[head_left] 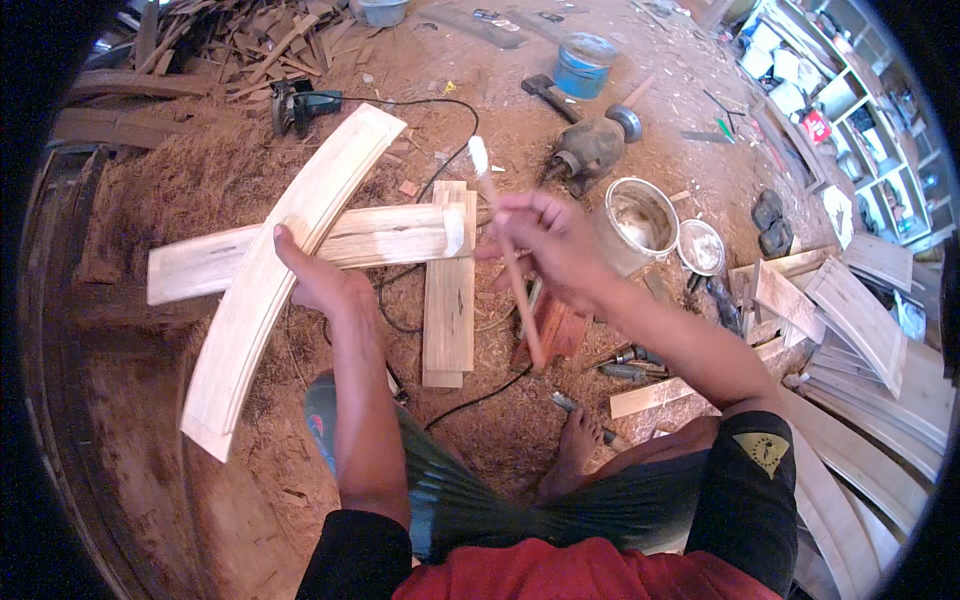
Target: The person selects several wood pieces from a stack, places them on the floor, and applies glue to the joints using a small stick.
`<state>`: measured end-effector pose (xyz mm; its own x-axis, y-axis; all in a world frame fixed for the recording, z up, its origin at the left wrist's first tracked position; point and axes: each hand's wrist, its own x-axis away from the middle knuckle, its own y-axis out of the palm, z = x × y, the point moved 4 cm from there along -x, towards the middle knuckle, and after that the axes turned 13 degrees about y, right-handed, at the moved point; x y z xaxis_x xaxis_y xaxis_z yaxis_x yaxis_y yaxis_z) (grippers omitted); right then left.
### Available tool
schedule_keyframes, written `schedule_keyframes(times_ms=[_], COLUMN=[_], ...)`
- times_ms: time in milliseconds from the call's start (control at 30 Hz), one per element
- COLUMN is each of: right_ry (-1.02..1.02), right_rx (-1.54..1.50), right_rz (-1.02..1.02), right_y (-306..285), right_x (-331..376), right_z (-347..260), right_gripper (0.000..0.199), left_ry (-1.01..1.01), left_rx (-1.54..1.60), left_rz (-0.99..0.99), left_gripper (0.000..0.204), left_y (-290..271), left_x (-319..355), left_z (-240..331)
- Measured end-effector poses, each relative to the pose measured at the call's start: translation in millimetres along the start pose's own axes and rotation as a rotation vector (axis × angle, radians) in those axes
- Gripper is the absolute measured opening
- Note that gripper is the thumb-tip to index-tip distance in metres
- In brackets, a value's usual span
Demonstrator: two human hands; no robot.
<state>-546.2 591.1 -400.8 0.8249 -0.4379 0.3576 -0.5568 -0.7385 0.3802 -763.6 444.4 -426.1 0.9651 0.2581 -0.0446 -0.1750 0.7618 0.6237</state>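
My left hand grips a pale curved wooden board near its middle, thumb on top and the other fingers hidden beneath. Under it a straight wooden board runs crosswise, with a wet white patch near its right end. That end overlaps stacked short boards on the ground. In my right hand is a thin wooden stick, its upper tip coated in white paste. The stick tilts just right of the white patch, apart from it.
A white tub with pale paste and its smeared lid stand right of my hand. Beyond are a blue bucket, a corded power tool and a grey rounded machine. Curved boards pile up at right; sawdust covers the ground.
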Motion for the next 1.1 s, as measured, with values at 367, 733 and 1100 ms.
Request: schedule_keyframes(times_ms=[367, 733, 1100], right_ry=[0.107, 0.071, 0.248], right_rx=[1.668, 2.284, 1.675], right_rz=[0.868, 0.861, 0.713], right_y=[-299.0, -344.5, -379.4], right_x=[-19.0, -55.9, -7.0], right_z=[-42.8, 45.5, -7.2], right_gripper=[0.020, 0.016, 0.026], left_ry=[0.402, 0.323, 0.052], left_rx=[-0.513, -0.831, -0.808], left_rz=[-0.794, -1.416, -1.549], left_gripper=[0.066, 0.046, 0.040], left_y=[41.5, 61.1, 68.4], left_x=[-39.7, -15.8, 40.3], left_z=[40.3, 17.2, -21.0])
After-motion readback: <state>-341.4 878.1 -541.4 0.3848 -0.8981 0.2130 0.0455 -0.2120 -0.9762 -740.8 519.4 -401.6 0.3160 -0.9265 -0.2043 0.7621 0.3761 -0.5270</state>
